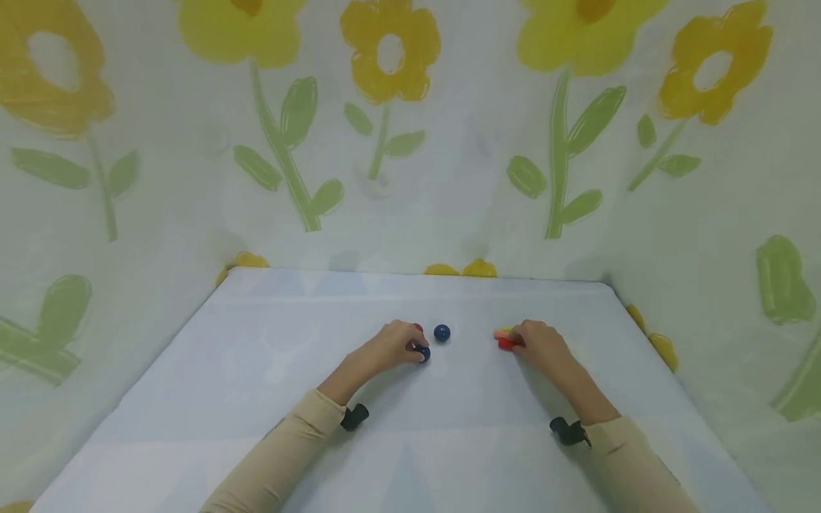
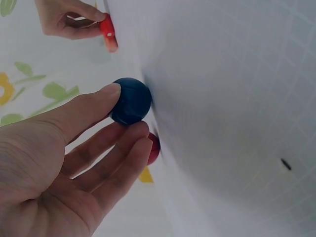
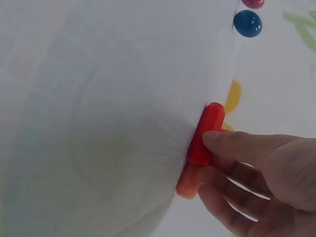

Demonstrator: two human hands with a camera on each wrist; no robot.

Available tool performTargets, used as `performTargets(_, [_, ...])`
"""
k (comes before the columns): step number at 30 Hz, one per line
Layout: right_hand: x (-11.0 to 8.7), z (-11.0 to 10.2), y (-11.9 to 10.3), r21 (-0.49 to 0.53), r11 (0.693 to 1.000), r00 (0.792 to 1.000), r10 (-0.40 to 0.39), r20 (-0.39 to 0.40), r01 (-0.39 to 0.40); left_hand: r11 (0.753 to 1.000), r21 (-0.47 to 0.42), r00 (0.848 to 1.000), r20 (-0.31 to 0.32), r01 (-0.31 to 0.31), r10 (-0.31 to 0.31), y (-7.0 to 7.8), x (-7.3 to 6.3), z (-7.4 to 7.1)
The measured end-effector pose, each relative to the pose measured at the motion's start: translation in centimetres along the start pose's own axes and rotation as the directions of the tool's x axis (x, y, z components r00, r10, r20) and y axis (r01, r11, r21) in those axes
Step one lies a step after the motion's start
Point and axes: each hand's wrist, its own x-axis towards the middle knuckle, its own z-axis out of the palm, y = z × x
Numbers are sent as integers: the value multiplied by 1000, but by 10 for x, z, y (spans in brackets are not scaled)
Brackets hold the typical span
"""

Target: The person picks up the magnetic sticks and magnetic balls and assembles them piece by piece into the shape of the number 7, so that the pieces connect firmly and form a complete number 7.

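Near the far middle of the white table, my left hand point(image 1: 398, 343) pinches a dark blue ball point(image 1: 423, 353) between thumb and fingers; the ball is low at the tabletop point(image 2: 130, 101). A red ball point(image 2: 154, 149) lies just beyond those fingers, partly hidden by them. A second dark blue ball point(image 1: 442, 333) sits to the right, apart from the hand. Further right, my right hand point(image 1: 541, 345) pinches a short ridged red stick point(image 3: 207, 132). Against it lies an orange stick point(image 3: 188, 182), and a yellow-green piece point(image 1: 508, 329) shows behind, partly covered by the fingers.
The white table point(image 1: 256, 399) runs back to a hanging cloth point(image 1: 449, 178) printed with yellow flowers, which also closes in both sides. A black wrist mount point(image 1: 355, 417) is on the left wrist and another black mount point(image 1: 568, 431) is on the right.
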Motion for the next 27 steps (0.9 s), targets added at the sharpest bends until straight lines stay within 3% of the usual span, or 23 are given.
performTargets(6, [5, -3, 0, -36, 999, 1000, -6, 27, 7, 999, -12, 999, 13, 29, -29, 2, 3, -4])
performTargets(21, [2, 5, 1, -112, 992, 998, -58, -9, 57, 995, -45, 995, 46, 92, -90, 4, 0, -4])
performTargets(27, [2, 4, 0, -99, 992, 997, -73, -15, 71, 997, -33, 997, 37, 74, -73, 3, 1, -5])
